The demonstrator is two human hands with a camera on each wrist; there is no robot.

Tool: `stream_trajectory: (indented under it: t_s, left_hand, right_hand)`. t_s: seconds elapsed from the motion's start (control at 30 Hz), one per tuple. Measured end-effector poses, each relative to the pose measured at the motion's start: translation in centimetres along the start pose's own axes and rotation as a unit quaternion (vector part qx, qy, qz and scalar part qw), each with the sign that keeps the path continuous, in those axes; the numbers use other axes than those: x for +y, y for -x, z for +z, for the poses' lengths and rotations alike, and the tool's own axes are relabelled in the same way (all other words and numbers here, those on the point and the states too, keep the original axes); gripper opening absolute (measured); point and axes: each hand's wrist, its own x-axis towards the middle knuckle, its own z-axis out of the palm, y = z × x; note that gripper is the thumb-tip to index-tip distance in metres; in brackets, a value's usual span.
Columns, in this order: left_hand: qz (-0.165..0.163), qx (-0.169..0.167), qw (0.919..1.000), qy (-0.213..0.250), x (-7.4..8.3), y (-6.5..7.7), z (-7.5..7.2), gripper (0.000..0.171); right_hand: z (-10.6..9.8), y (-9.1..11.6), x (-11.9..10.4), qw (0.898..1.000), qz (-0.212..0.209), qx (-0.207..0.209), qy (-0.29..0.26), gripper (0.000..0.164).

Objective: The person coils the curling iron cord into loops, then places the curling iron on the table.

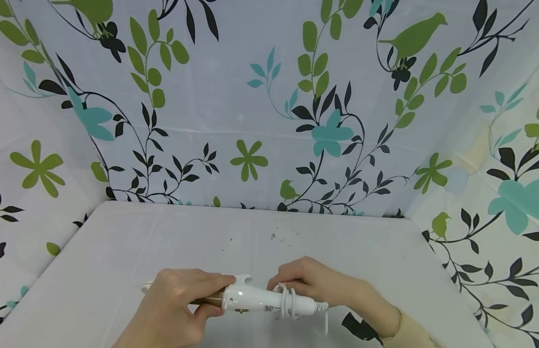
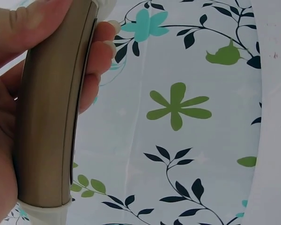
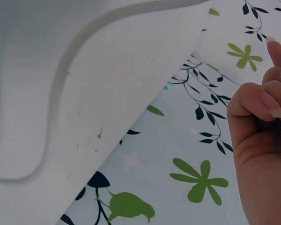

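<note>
My left hand (image 1: 178,299) grips the bronze-brown barrel of a curling iron (image 1: 248,297), with the thumb below and fingers over the top. The iron lies nearly level above the table, white handle pointing right. In the left wrist view the long barrel (image 2: 51,112) crosses the palm, pale at both ends. Several loops of white cord (image 1: 288,300) wrap the handle, and a length hangs down near its end. Behind the handle, my right hand (image 1: 315,280) pinches the cord beside the loops. Its curled fingers (image 3: 260,101) show at the right wrist view's edge; their tips are partly hidden in the head view.
The white table (image 1: 165,241) carries small brown crumbs (image 1: 274,236) toward its back. A patterned curtain (image 1: 217,111) with leaves and birds encloses the back and sides. A black strip (image 1: 360,327) lies beside the right forearm. Blurred pale cord (image 3: 61,79) curves close to the right wrist camera.
</note>
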Motion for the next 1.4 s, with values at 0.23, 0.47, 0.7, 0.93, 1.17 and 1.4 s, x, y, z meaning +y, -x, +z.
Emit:
stream_trajectory:
  t_s: [0.23, 0.47, 0.7, 0.93, 1.17, 1.4]
  left_hand:
    - [0.042, 0.020, 0.9989, -0.003, -0.6, -0.1, 0.8, 0.059]
    - [0.010, 0.032, 0.9991, -0.024, -0.6, 0.0, 1.0, 0.058]
    - [-0.061, 0.048, 0.9951, -0.061, -0.4, -0.1, 0.7, 0.056]
    - [-0.089, 0.062, 0.9899, -0.091, -0.3, -0.2, 0.5, 0.052]
    - [-0.110, 0.058, 0.9868, -0.103, 0.0, -0.2, 0.4, 0.057]
    - [-0.144, 0.059, 0.9801, -0.123, 0.2, -0.2, 0.4, 0.059]
  right_hand:
    - [2.0, 1.2, 0.9, 0.996, -0.027, 0.053, -0.059, 0.031]
    - [4.0, 1.9, 0.6, 0.987, 0.116, 0.074, -0.080, 0.024]
    - [7.1, 1.6, -0.7, 0.976, 0.123, 0.165, 0.070, 0.023]
    - [9.0, 1.7, -1.1, 0.925, 0.057, 0.277, 0.253, 0.026]
    - [9.8, 1.9, -0.9, 0.876, -0.037, 0.375, 0.301, 0.031]
    - [10.2, 1.6, -0.8, 0.829, -0.117, 0.432, 0.334, 0.027]
